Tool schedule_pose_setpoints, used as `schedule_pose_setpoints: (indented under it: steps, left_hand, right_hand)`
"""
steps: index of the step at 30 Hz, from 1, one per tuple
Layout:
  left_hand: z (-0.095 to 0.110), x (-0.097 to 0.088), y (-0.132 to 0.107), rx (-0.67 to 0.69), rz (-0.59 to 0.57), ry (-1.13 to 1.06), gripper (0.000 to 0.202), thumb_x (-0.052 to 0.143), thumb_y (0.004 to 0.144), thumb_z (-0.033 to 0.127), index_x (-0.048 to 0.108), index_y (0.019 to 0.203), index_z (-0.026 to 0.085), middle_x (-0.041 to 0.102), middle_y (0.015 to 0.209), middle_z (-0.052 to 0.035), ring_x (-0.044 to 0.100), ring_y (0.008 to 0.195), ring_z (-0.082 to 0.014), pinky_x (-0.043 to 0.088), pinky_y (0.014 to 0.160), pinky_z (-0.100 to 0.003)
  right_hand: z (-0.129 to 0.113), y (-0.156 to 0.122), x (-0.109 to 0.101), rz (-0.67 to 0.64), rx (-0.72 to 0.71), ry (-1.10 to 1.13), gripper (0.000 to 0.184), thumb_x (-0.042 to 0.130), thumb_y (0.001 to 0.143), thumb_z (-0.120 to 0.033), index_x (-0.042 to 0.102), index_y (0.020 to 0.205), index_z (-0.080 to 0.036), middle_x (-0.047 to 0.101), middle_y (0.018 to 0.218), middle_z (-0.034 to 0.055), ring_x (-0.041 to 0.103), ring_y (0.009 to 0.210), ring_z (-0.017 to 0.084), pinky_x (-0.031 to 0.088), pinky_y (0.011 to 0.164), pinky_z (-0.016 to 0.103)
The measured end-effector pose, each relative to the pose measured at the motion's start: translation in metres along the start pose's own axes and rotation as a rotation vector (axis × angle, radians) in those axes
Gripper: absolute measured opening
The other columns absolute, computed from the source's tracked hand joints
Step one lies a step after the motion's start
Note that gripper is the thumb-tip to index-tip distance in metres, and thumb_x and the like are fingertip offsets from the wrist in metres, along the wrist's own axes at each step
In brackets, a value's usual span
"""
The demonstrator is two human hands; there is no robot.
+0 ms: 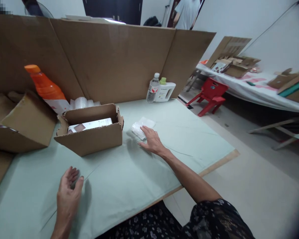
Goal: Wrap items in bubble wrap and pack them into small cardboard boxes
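Bubble wrap is lying just right of the open carton, probably for easy reach. The right hand is hovering by it, fingers spread, gripping nothing, contact unclear; left hand's hanging in front of the carton, half-curled, empty.

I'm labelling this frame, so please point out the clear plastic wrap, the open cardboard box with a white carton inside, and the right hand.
Clear plastic wrap [141, 123]: head view, upper middle.
Open cardboard box [101, 139]: head view, front wall.
Right hand [152, 141]: head view, back of hand.
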State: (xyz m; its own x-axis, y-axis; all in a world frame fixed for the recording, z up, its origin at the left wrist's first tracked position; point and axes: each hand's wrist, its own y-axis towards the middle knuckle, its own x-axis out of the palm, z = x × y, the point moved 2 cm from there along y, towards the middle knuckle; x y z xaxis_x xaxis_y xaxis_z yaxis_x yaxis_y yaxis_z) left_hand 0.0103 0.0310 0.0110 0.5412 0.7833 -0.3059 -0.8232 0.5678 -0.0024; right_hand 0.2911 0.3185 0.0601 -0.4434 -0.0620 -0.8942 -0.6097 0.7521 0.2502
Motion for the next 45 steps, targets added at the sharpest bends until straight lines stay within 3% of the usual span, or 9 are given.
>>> schedule_pose_setpoints:
  steps: [6, 11, 17, 23, 26, 31, 36, 41, 45]
  left_hand:
    - [0.013, 0.001, -0.018, 0.042, -0.053, 0.170, 0.063, 0.065, 0.070, 0.061, 0.067, 0.116, 0.018, 0.063, 0.129, -0.0138, 0.064, 0.112, -0.0324, 0.049, 0.105, -0.054]
    - [0.021, -0.002, -0.024, 0.049, -0.074, 0.217, 0.056, 0.064, 0.072, 0.059, 0.070, 0.113, 0.021, 0.064, 0.131, -0.0119, 0.065, 0.111, -0.0315, 0.052, 0.102, -0.052]
    - [0.017, -0.001, -0.024, -0.060, -0.083, 0.170, 0.061, 0.067, 0.070, 0.061, 0.068, 0.116, 0.021, 0.066, 0.130, -0.0120, 0.064, 0.116, -0.0327, 0.048, 0.108, -0.053]
    - [0.014, -0.001, -0.029, -0.037, -0.071, 0.205, 0.059, 0.066, 0.074, 0.059, 0.068, 0.120, 0.022, 0.064, 0.134, -0.0122, 0.064, 0.116, -0.0321, 0.045, 0.109, -0.053]
    - [0.028, 0.000, -0.033, 0.024, -0.034, 0.218, 0.056, 0.064, 0.075, 0.060, 0.070, 0.116, 0.022, 0.066, 0.129, -0.0112, 0.067, 0.108, -0.0301, 0.052, 0.101, -0.049]
    - [0.047, 0.004, -0.045, 0.159, -0.025, 0.313, 0.049, 0.060, 0.079, 0.058, 0.071, 0.113, 0.024, 0.069, 0.125, -0.0088, 0.069, 0.096, -0.0268, 0.056, 0.090, -0.044]
    - [0.055, 0.027, -0.061, 0.237, -0.173, 0.242, 0.043, 0.059, 0.084, 0.054, 0.071, 0.110, 0.023, 0.068, 0.127, -0.0097, 0.068, 0.094, -0.0245, 0.058, 0.075, -0.037]
    - [0.069, 0.051, -0.066, 0.315, -0.315, 0.226, 0.036, 0.058, 0.088, 0.045, 0.072, 0.112, 0.022, 0.066, 0.132, -0.0106, 0.067, 0.104, -0.0252, 0.058, 0.068, -0.032]
    - [0.074, 0.062, -0.063, 0.359, -0.360, 0.211, 0.036, 0.058, 0.088, 0.042, 0.073, 0.112, 0.021, 0.067, 0.128, -0.0126, 0.066, 0.108, -0.0263, 0.057, 0.065, -0.031]
  right_hand:
    - [0.016, 0.020, 0.013, 0.133, 0.128, 0.091, 0.030, 0.058, 0.088, -0.018, 0.073, 0.114, -0.020, 0.073, 0.127, 0.0120, 0.063, 0.119, 0.030, 0.045, 0.104, 0.047]
    - [0.047, 0.048, -0.005, 0.181, 0.192, 0.138, 0.024, 0.052, 0.093, -0.026, 0.075, 0.100, -0.022, 0.078, 0.095, 0.0037, 0.070, 0.089, 0.021, 0.053, 0.085, 0.033]
    - [0.077, 0.078, -0.042, 0.387, 0.322, 0.097, 0.047, 0.049, 0.094, -0.025, 0.056, 0.139, -0.012, 0.058, 0.143, 0.0189, 0.059, 0.122, 0.030, 0.043, 0.107, 0.047]
    - [0.052, 0.051, -0.006, 0.098, 0.168, 0.078, 0.029, 0.073, 0.083, -0.035, 0.072, 0.107, -0.019, 0.073, 0.119, 0.0123, 0.064, 0.113, 0.030, 0.046, 0.102, 0.046]
    - [0.039, 0.037, 0.008, 0.058, 0.163, 0.080, 0.027, 0.079, 0.078, -0.033, 0.072, 0.100, -0.018, 0.071, 0.126, 0.0158, 0.061, 0.120, 0.035, 0.045, 0.101, 0.050]
    - [0.010, -0.002, -0.006, 0.063, 0.071, 0.113, 0.020, 0.072, 0.084, -0.022, 0.069, 0.103, -0.020, 0.065, 0.139, 0.0148, 0.058, 0.129, 0.032, 0.041, 0.105, 0.049]
    - [-0.027, -0.057, -0.030, -0.184, -0.292, 0.398, 0.022, 0.070, 0.089, -0.044, 0.072, 0.101, -0.025, 0.075, 0.121, 0.0074, 0.068, 0.115, 0.027, 0.043, 0.105, 0.045]
    - [-0.023, -0.060, -0.027, -0.067, -0.025, 0.343, 0.027, 0.063, 0.095, -0.041, 0.071, 0.114, -0.023, 0.074, 0.123, 0.0093, 0.066, 0.119, 0.027, 0.045, 0.106, 0.046]
    - [-0.038, -0.061, -0.001, -0.129, -0.052, 0.185, 0.039, 0.073, 0.089, -0.038, 0.069, 0.122, -0.018, 0.064, 0.140, 0.0174, 0.056, 0.132, 0.033, 0.042, 0.108, 0.053]
